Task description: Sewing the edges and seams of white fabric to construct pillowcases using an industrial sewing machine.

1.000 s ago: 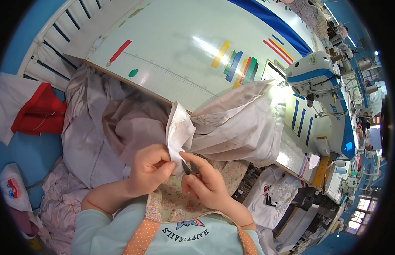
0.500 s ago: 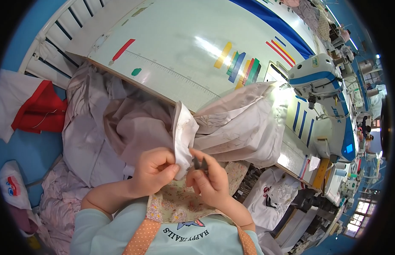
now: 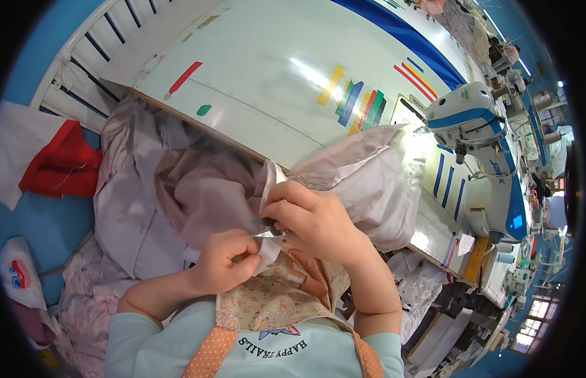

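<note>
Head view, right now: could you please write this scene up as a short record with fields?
Left hand: pinches pale cloth at its edge
Right hand: grips snips
Snips: blades over the pale cloth, beside the left hand; contact unclear
Table: white, with coloured strips
Right side: white-and-blue sewing machine
Left side: red-and-white cloth

Coloured tape strips point(image 3: 350, 104) mark the surface point(image 3: 255, 57); left of it are a white slatted rail point(image 3: 91, 60) and red-and-white cloth point(image 3: 57, 157)
</note>
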### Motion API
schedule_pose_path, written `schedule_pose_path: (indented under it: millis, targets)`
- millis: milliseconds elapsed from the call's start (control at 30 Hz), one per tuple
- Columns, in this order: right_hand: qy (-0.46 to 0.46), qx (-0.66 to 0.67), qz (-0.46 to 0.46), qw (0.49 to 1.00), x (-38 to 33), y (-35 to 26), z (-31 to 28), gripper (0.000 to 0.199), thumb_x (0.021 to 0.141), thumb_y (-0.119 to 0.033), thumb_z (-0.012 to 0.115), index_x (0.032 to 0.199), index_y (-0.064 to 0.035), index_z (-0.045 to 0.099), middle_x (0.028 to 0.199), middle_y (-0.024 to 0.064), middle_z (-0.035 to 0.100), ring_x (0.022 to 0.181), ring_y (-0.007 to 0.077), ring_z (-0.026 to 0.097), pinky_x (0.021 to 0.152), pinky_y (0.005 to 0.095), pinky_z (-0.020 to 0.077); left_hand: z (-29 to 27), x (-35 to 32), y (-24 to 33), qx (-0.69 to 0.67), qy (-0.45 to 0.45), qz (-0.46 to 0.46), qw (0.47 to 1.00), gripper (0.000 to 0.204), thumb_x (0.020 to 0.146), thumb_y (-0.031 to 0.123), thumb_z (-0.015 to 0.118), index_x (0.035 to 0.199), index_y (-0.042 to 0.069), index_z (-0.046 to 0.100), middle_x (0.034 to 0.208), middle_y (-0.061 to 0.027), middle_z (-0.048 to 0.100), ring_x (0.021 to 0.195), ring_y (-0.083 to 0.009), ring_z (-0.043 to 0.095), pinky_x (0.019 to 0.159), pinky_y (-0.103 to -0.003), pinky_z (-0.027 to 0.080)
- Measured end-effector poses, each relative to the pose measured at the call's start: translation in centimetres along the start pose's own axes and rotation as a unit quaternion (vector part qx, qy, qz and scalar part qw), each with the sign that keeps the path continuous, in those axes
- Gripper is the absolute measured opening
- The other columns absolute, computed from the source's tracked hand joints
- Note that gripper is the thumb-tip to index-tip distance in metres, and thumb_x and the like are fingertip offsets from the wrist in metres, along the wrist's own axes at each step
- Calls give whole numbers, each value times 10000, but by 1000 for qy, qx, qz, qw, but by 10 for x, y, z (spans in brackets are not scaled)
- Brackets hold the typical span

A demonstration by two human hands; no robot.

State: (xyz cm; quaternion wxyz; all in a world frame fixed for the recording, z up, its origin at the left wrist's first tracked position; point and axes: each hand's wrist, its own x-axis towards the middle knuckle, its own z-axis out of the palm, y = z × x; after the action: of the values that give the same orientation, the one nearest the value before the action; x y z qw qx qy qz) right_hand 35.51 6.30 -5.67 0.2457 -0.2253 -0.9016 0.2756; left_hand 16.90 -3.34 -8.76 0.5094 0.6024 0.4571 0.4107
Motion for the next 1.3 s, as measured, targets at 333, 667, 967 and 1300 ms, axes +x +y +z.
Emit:
schedule_pose_path:
  millis: [333, 667, 967, 1300]
  targets:
    - [4, 93, 19, 995, -22, 6, 13, 286, 543, 10, 681, 791, -41, 548, 778, 67, 578, 639, 246, 584, 535, 325, 474, -6, 6, -8, -95, -32, 12, 995, 248, 797, -51, 500, 1033, 1, 552, 755, -66, 576, 636, -104, 545, 536, -263, 417]
    - [79, 72, -12, 994, -53, 7, -3, 250, 560, -7, 662, 786, -61, 569, 723, 72, 570, 605, 240, 570, 512, 322, 455, -59, 23, -36, 196, 10, 84, 977, 89, 747, 2, 551, 827, 24, 584, 713, -82, 589, 628, -194, 592, 548, -284, 470]
    - [26, 137, 38, 990, -76, -18, 7, 346, 628, -26, 628, 970, -61, 587, 972, 112, 594, 840, 293, 604, 695, 365, 510, -136, 45, -61, -18, 355, -61, 933, 222, 886, 109, 473, 1096, 50, 514, 1079, -48, 538, 936, -113, 510, 802, -243, 413]
    - [439, -146, 330, 823, -136, 53, -65, 47, 760, -9, 642, 792, -31, 615, 684, 56, 575, 566, 112, 510, 515, 236, 406, -8, 56, -40, 330, 9, 125, 935, 631, 567, 142, 767, 1126, 7, 506, 1139, -164, 511, 1055, -347, 480, 907, -423, 384]
